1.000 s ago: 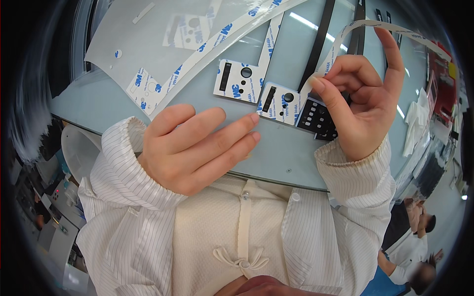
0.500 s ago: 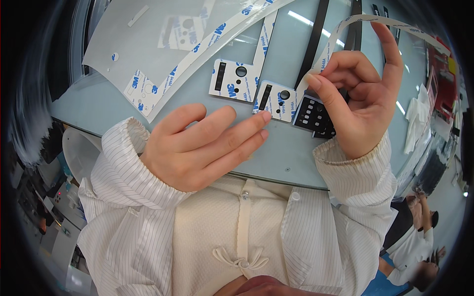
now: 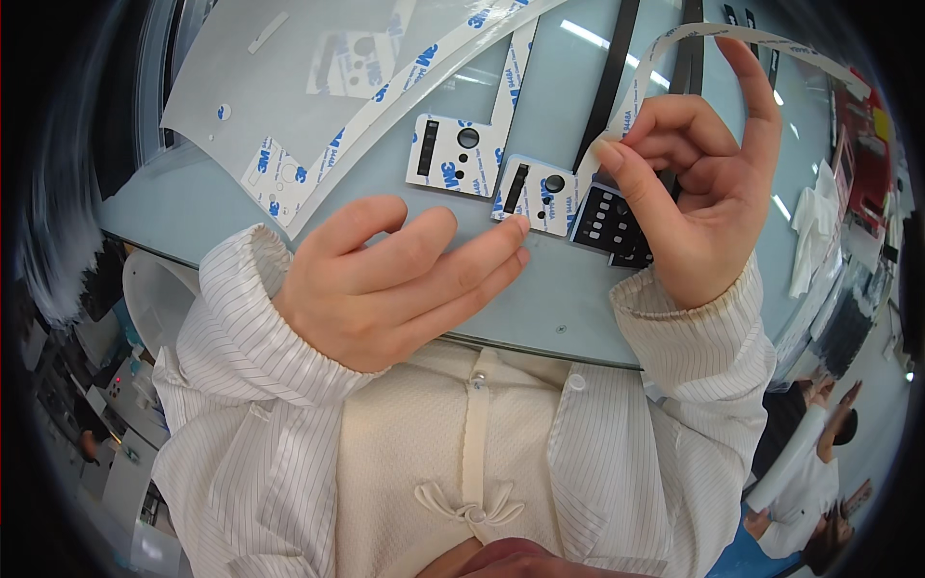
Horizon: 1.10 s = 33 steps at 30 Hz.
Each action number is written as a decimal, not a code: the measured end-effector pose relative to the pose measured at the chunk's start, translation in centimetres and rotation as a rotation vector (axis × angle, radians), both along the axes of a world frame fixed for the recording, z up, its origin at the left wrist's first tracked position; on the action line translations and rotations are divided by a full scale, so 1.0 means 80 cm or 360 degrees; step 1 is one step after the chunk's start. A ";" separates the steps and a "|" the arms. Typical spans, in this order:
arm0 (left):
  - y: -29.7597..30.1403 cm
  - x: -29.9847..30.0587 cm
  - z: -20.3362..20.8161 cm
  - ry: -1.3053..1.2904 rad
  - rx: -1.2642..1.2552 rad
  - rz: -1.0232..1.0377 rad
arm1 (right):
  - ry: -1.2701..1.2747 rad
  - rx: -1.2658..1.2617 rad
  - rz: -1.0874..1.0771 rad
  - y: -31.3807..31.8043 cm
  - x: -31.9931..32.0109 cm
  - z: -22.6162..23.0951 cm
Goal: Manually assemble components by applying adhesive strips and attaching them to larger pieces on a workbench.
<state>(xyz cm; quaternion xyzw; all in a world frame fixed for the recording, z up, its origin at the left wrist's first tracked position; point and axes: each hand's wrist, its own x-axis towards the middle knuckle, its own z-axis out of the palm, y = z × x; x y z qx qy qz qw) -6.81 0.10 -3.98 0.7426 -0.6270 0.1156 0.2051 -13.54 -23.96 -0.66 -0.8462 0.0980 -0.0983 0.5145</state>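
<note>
My right hand (image 3: pixel 699 183) pinches a long white adhesive strip (image 3: pixel 631 101) with blue print between thumb and forefinger. The strip arches up and away to the right, and its lower end runs down to a small white-faced panel (image 3: pixel 533 200) with a dark slot and round holes. My left hand (image 3: pixel 385 279) is open, its fingers stretched out, with the fingertips at the near edge of that panel. A similar panel (image 3: pixel 453 154) with its own white strip lies just left of it. Black panels with small square windows (image 3: pixel 607 217) lie to the right, partly behind my right hand.
A translucent backing sheet (image 3: pixel 251 58) with adhesive cut-outs covers the far left of the glass-topped table (image 3: pixel 559 299). Long black strips (image 3: pixel 612 72) run toward the far side. White cloth-like material (image 3: pixel 814 231) lies at the right. Another person (image 3: pixel 814 482) is at the lower right.
Both hands hold nearly the same pose, and the white strip has dipped slightly at its far end. The two white-faced panels sit marginally farther away. The person at the lower right has shifted.
</note>
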 end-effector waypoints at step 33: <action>0.005 -0.003 0.001 0.0241 0.0058 0.0129 | -0.0054 -0.0411 0.0107 0.008 -0.007 0.005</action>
